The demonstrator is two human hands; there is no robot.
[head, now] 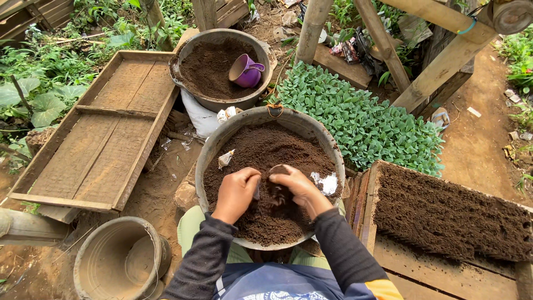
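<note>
Soil spilling is the likeliest slip, because the small soil-filled pot (279,169) sits between two hands above the middle of the big grey basin (222,139) of dark potting soil (277,222), and it looks thin-walled and soft. The left hand (237,189) is curled close around something at the pot's near side, though what lies under the fingers is hidden; the right hand (300,186) wraps the pot's far side with fingers closed on it, loose soil trailing down between the two. A squeeze too hard could buckle the pot and push the fill out; a tilt could tip it back into the basin, which would cost little, since the pot is well inside the rim. Scraps of white plastic (327,183) lie on the soil just beside the right hand and could get packed in. Farther out, the wooden tray of filled soil (449,216) lies at the right, near the elbow, where a sleeve could brush its edge. The purple cup (246,71) in the second basin (189,50), the seedlings (361,116) and the empty bucket (89,261) are well apart.
</note>
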